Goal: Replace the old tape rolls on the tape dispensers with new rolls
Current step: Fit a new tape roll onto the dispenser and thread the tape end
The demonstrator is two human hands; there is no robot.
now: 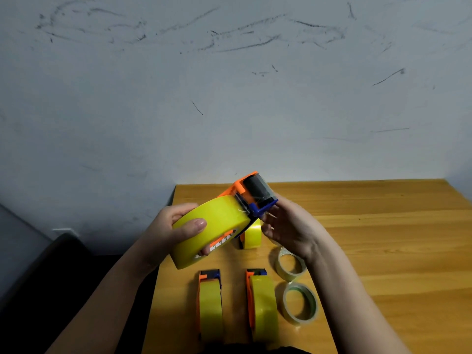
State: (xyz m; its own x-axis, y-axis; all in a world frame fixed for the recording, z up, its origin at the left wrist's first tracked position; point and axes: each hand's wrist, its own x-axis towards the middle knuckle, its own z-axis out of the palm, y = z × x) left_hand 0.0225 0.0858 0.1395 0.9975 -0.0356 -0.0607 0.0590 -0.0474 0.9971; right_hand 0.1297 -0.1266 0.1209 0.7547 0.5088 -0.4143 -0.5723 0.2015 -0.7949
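My left hand (176, 228) grips a full yellow tape roll (217, 226) mounted on an orange and blue tape dispenser (252, 192), held tilted above the table. My right hand (288, 228) is at the dispenser's blue end, fingers curled by the clear tape strip near the black roller. Two more dispensers with yellow rolls (210, 306) (263, 306) lie on the table near me. Another yellow roll (251, 235) stands behind, partly hidden by the held dispenser. Two thin, nearly used clear rolls (290, 264) (300, 304) lie flat at the right.
The wooden table (383, 251) ends at its left edge near my left forearm, with a dark chair (58, 264) beyond it. A scuffed white wall (229, 98) rises right behind the table.
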